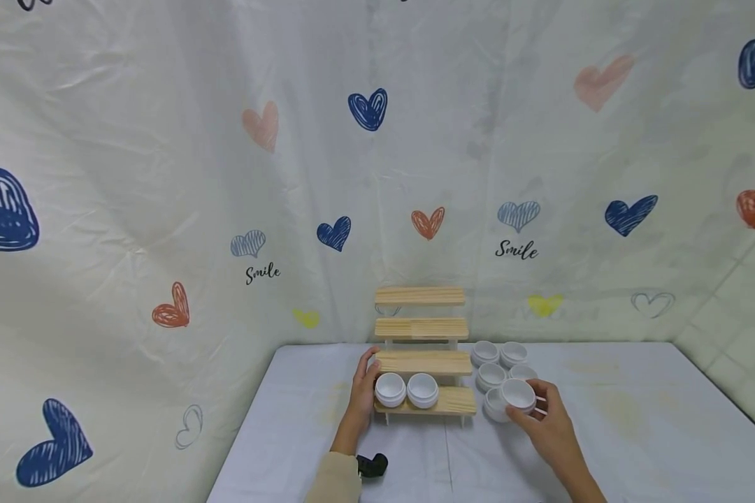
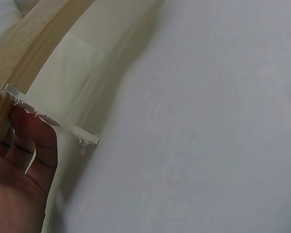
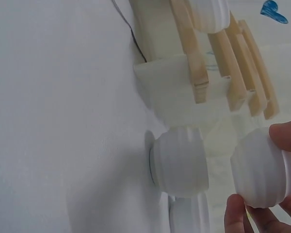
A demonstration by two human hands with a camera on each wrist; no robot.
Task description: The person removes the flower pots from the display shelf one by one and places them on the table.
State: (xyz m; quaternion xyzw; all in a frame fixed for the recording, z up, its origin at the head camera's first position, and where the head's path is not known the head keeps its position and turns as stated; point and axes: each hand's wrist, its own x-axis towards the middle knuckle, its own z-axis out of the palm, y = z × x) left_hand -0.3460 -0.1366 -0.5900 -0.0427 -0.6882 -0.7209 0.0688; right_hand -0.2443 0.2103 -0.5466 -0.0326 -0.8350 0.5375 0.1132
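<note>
A stepped display rack (image 1: 423,362) with pale wooden shelves on white side panels stands on the table. My left hand (image 1: 360,392) grips its left end near the lower shelves. In the left wrist view, curled fingers (image 2: 41,141) meet the wooden shelf (image 2: 31,41) beside the white panel edge. Two small white bowls sit side by side on the bottom shelf, the left bowl (image 1: 390,391) close to that hand. My right hand (image 1: 552,427) pinches another white bowl (image 3: 262,167) with ribbed sides between thumb and fingers. It is raised beside a standing bowl (image 3: 182,162).
Several more white bowls (image 1: 491,376) are grouped on the table right of the rack. White cloth (image 1: 610,419) covers the table. Behind it hangs a curtain (image 1: 453,161) printed with hearts. A black object (image 1: 372,465) shows at the left wrist.
</note>
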